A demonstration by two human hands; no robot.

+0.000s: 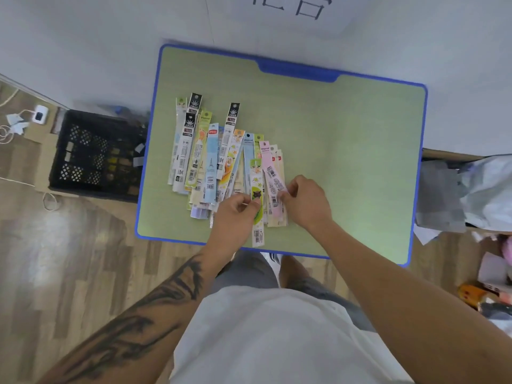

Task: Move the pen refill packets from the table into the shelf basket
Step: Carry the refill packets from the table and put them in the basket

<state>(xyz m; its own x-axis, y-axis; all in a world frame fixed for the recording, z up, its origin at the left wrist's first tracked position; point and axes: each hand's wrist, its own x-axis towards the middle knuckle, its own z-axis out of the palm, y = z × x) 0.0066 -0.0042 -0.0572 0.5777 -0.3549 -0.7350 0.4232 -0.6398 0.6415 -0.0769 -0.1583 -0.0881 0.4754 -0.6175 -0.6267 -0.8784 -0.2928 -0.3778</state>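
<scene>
Several long pen refill packets (210, 159) lie fanned out on the left half of a green table (346, 151) with a blue rim. My left hand (235, 217) pinches a green and white packet (257, 200) with a cartoon animal, holding it near the table's front edge. My right hand (304, 203) pinches the lower part of a pink packet (273, 178) that lies on the pile's right side. A black lattice basket (97, 153) sits on the floor left of the table.
A white charger (40, 114) and cables lie on the wooden floor at the far left. Grey and white bags (471, 189) are piled right of the table. Small boxes and toys (493, 289) sit at the lower right. A white wall stands behind.
</scene>
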